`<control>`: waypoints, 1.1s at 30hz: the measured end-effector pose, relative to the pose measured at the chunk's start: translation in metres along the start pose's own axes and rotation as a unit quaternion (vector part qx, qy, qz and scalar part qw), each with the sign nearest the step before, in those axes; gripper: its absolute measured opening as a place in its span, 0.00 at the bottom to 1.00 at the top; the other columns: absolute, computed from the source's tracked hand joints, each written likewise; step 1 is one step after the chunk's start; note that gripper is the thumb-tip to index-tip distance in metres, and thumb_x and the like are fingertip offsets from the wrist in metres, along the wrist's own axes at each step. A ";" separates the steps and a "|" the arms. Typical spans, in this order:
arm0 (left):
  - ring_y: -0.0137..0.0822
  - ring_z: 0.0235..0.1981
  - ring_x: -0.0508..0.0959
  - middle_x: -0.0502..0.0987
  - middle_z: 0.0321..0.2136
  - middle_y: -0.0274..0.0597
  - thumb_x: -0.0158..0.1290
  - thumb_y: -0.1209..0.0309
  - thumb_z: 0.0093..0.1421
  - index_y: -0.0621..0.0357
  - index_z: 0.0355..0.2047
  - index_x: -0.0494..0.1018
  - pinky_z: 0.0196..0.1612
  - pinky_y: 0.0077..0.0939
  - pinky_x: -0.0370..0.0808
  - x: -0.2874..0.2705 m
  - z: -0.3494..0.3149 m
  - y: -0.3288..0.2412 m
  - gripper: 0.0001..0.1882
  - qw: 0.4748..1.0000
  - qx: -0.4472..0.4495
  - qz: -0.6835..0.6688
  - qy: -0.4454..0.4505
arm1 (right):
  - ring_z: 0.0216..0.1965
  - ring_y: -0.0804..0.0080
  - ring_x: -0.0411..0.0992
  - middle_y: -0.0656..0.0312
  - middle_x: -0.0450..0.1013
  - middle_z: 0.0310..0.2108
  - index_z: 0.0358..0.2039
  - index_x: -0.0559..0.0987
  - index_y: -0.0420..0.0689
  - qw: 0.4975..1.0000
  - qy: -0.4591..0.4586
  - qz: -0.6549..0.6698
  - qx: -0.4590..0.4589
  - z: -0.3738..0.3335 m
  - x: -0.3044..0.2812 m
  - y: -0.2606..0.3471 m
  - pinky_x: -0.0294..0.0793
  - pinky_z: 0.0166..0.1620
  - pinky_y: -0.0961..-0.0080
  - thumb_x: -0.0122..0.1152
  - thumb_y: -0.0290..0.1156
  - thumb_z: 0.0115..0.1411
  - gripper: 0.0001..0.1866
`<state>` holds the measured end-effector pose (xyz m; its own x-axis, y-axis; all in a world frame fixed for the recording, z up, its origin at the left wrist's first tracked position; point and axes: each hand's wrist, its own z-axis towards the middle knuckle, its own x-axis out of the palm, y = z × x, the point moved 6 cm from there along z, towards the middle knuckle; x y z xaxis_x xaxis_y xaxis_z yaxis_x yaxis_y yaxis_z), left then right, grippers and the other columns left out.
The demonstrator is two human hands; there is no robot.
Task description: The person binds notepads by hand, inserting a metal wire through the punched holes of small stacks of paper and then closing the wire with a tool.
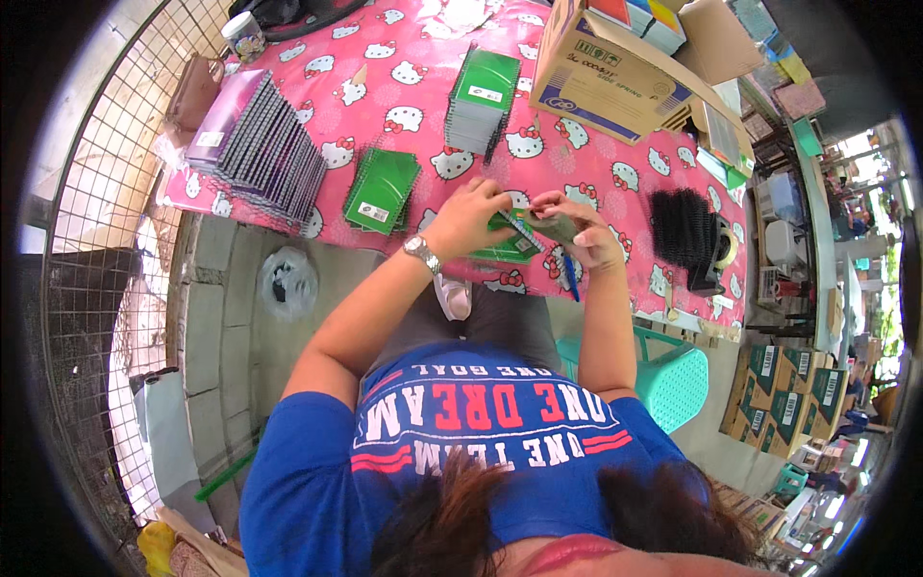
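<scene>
A green spiral notebook point(512, 245) lies at the table's near edge, in front of me. My left hand point(469, 223), with a watch at the wrist, is closed on its left side near the spiral binding. My right hand point(586, 236) is bent round a small grey-green thing point(552, 227) beside the binding. What that thing is, I cannot make out. A blue pen point(572, 274) lies just under the right hand. Left of my left hand sits a low stack of green notebooks point(383, 188). Beyond the hands stands a taller green stack point(483, 91).
A tall stack of purple spiral notebooks point(255, 144) stands at the left. A cardboard box point(611, 82) is at the back right. Black spiral bindings point(685, 231) lie in a heap at the right, by a tape roll point(728, 248). A teal stool point(673, 385) stands below.
</scene>
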<state>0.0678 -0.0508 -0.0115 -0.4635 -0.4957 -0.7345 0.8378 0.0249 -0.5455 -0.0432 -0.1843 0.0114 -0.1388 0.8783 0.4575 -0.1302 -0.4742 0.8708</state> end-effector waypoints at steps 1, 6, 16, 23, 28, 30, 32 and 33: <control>0.44 0.45 0.71 0.72 0.38 0.39 0.66 0.62 0.47 0.53 0.36 0.73 0.48 0.39 0.71 0.002 0.001 0.001 0.19 1.000 0.002 -0.005 0.003 | 0.54 0.62 0.68 0.55 0.67 0.53 0.46 0.80 0.38 1.000 -0.006 -0.001 0.000 0.000 -0.007 -0.003 0.64 0.60 0.66 0.61 0.31 0.40 0.28; 0.45 0.41 0.75 0.72 0.38 0.45 0.65 0.70 0.49 0.58 0.38 0.74 0.45 0.34 0.73 0.001 0.001 0.026 0.16 0.991 -0.050 -0.115 0.041 | 0.54 0.65 0.67 0.60 0.67 0.54 0.46 0.81 0.41 0.980 -0.049 -0.166 0.099 0.017 -0.015 -0.018 0.60 0.61 0.66 0.62 0.38 0.40 0.29; 0.33 0.33 0.78 0.78 0.31 0.43 0.64 0.72 0.51 0.62 0.36 0.76 0.39 0.27 0.74 0.009 -0.001 0.036 0.13 0.962 -0.125 -0.237 0.051 | 0.54 0.69 0.67 0.62 0.70 0.48 0.47 0.80 0.40 0.924 -0.104 -0.301 0.212 0.017 -0.042 -0.026 0.64 0.59 0.71 0.60 0.25 0.41 0.26; 0.30 0.30 0.78 0.80 0.31 0.42 0.64 0.73 0.52 0.62 0.37 0.78 0.37 0.25 0.74 0.012 0.001 0.036 0.12 0.964 -0.144 -0.224 0.004 | 0.62 0.57 0.60 0.54 0.66 0.57 0.52 0.79 0.55 0.640 -0.238 -0.693 0.233 0.019 -0.077 -0.010 0.59 0.61 0.47 0.65 0.46 0.54 0.25; 0.35 0.33 0.81 0.81 0.32 0.46 0.63 0.73 0.53 0.61 0.41 0.76 0.38 0.28 0.77 0.012 -0.014 0.032 0.15 0.954 -0.179 -0.224 -0.082 | 0.62 0.56 0.60 0.59 0.68 0.56 0.46 0.81 0.56 0.613 -0.012 -0.778 0.133 0.041 -0.014 -0.034 0.49 0.64 0.42 0.59 0.49 0.59 0.17; 0.40 0.35 0.83 0.81 0.33 0.50 0.64 0.74 0.52 0.61 0.42 0.75 0.39 0.30 0.78 0.009 -0.014 0.031 0.16 0.943 -0.194 -0.241 -0.119 | 0.60 0.58 0.63 0.60 0.70 0.51 0.41 0.80 0.54 0.584 -0.039 -0.803 0.116 0.046 0.010 -0.020 0.50 0.63 0.42 0.61 0.46 0.58 0.15; 0.41 0.35 0.83 0.81 0.34 0.51 0.63 0.74 0.52 0.62 0.44 0.73 0.39 0.31 0.79 0.009 -0.017 0.031 0.18 0.949 -0.197 -0.212 -0.126 | 0.52 0.62 0.69 0.64 0.73 0.41 0.31 0.77 0.50 0.555 -0.113 -0.822 0.054 0.047 0.022 -0.014 0.54 0.61 0.43 0.65 0.39 0.53 0.10; 0.41 0.35 0.83 0.81 0.34 0.51 0.63 0.74 0.52 0.62 0.44 0.73 0.39 0.31 0.79 0.009 -0.018 0.031 0.18 0.949 -0.197 -0.212 -0.126 | 0.52 0.62 0.69 0.64 0.73 0.41 0.31 0.77 0.50 0.555 -0.113 -0.822 0.054 0.047 0.022 -0.019 0.54 0.61 0.43 0.65 0.39 0.53 0.10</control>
<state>0.0849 -0.0391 -0.0421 -0.6094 -0.7246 -0.3219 0.3945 0.0750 -0.9158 0.0025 -0.1531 0.0137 0.2082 0.1097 -0.9719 0.1628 0.9759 0.1451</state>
